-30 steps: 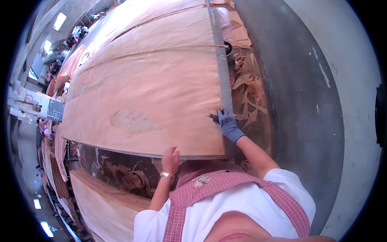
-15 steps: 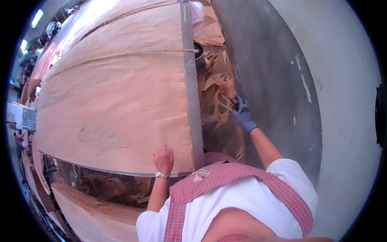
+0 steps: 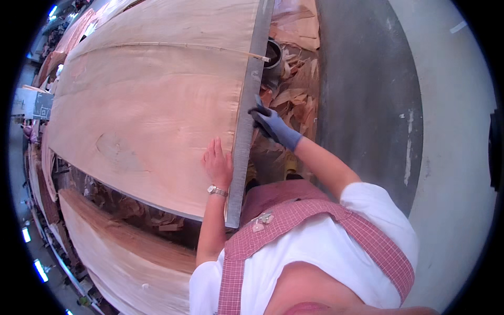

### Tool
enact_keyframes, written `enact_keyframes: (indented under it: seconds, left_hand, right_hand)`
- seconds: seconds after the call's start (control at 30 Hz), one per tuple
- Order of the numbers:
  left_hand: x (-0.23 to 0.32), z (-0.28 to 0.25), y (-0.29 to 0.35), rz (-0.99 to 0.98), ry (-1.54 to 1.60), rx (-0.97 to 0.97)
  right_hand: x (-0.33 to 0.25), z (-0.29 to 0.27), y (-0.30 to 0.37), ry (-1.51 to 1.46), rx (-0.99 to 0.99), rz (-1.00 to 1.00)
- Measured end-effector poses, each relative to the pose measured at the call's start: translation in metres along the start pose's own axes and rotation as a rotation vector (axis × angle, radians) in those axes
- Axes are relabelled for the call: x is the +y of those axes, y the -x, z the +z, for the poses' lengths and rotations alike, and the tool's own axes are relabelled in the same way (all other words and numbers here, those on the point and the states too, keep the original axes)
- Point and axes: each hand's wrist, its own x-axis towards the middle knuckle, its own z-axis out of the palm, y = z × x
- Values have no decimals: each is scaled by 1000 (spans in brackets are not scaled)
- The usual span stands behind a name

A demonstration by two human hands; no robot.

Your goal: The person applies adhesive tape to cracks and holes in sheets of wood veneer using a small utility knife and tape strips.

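A large sheet of pale wood veneer [image 3: 157,100] covers the table, its right side running along a grey metal edge [image 3: 242,136]. My bare left hand [image 3: 216,163] lies on the veneer close to that edge, fingers stretched out, with a watch [image 3: 217,190] on the wrist. At the edge, a little farther away, my right hand [image 3: 275,128] wears a blue-grey glove with dark fingers. It is closed round a dark tool with a thin grey blade [image 3: 258,100]; its exact kind is hard to make out.
A long thin strip [image 3: 173,45] lies across the veneer, its end over the edge beside a dark bucket [image 3: 271,55]. Veneer scraps [image 3: 299,100] litter the floor between the table and a dark grey panel [image 3: 367,105]. A veneer stack [image 3: 121,236] lies at the lower left.
My right hand has swung left and up, from over the scraps to the table edge. My left hand has moved up slightly and flattened on the veneer. The whole view has turned a little.
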Motion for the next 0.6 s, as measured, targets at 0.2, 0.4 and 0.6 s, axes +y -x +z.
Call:
enact_keyframes:
  seconds: [0.2, 0.4, 0.6]
  left_hand:
    - [6, 9, 2, -44, 33, 32]
    - [4, 9, -8, -84, 111, 16]
    - [-5, 14, -21, -78, 112, -10]
  right_hand:
    - [25, 19, -65, 85, 129, 97]
    - [45, 23, -84, 475, 272, -150]
    - [36, 29, -84, 665, 329, -44]
